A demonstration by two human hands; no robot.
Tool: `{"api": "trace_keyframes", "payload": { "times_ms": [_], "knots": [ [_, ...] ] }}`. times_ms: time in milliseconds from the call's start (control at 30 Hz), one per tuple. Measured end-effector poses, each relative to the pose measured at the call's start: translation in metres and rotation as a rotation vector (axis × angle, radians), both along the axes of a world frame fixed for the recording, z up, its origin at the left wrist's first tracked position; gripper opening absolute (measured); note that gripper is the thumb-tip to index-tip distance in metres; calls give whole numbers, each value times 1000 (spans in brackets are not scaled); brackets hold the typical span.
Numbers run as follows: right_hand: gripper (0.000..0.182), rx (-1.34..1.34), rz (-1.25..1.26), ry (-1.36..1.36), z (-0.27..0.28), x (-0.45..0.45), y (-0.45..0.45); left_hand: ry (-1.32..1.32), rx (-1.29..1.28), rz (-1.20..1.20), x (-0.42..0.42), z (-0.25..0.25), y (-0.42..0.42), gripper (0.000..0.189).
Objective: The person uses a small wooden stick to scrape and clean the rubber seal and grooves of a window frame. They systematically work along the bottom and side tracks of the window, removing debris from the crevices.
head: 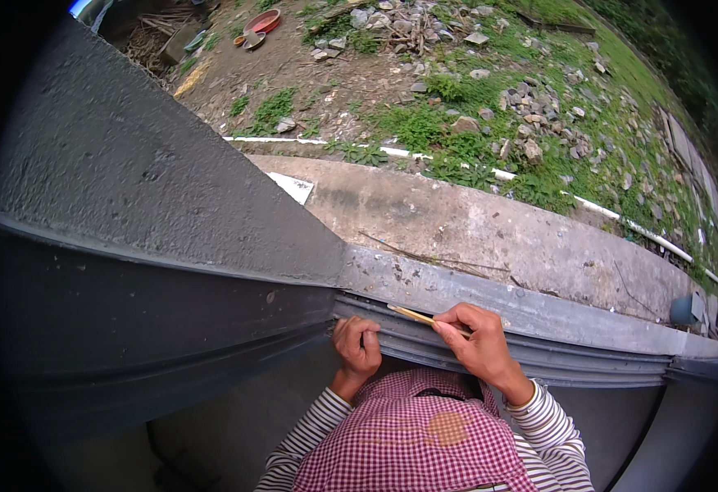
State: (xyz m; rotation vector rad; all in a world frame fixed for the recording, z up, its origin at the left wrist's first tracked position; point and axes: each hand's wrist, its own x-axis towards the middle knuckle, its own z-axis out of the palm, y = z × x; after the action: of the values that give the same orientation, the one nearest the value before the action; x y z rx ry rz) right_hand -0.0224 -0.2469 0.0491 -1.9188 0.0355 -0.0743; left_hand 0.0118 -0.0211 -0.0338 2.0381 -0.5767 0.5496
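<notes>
Pinched between the thumb and fingers of my right hand (479, 344) is a thin yellowish stick (413, 315), which looks like wood or bamboo. Its pale tip points left, over the gap between the sill ledge and the sliding-window track (543, 353). My left hand (356, 345) is curled at the left end of this grooved dark metal track, near the corner with the window frame (168, 295). Whether its fingers enclose anything is hidden. Below both hands is a red-and-white checked apron (396, 436) with an orange-brown stain, worn over striped sleeves.
A rough grey plastered wall (150, 166) slants along the left. Beyond the grey sill ledge (433, 286), thin twigs lie beside a concrete strip (457, 215). Outside are a white pipe (629, 226), rock piles (531, 111), weeds and a red basin (263, 22). A blue-grey bucket (681, 310) stands far right.
</notes>
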Motion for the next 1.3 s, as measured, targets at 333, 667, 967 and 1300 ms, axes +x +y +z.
{"api": "trace_keyframes", "payload": {
  "times_ms": [333, 667, 967, 1300],
  "knots": [
    [8, -299, 271, -91, -4, 41, 6, -14, 84, 3, 1, 1, -2, 3],
    [8, -223, 226, -156, -30, 33, 23, -34, 129, 20, 1, 2, -4, 5],
    [9, -160, 142, -287, -46, 58, 77, -66, 129, 48, 2, 3, -6, 8],
    [14, 421, -60, -39, -56, 36, 83, -56, 139, 26, 3, -4, -4, 6]
  ]
}}
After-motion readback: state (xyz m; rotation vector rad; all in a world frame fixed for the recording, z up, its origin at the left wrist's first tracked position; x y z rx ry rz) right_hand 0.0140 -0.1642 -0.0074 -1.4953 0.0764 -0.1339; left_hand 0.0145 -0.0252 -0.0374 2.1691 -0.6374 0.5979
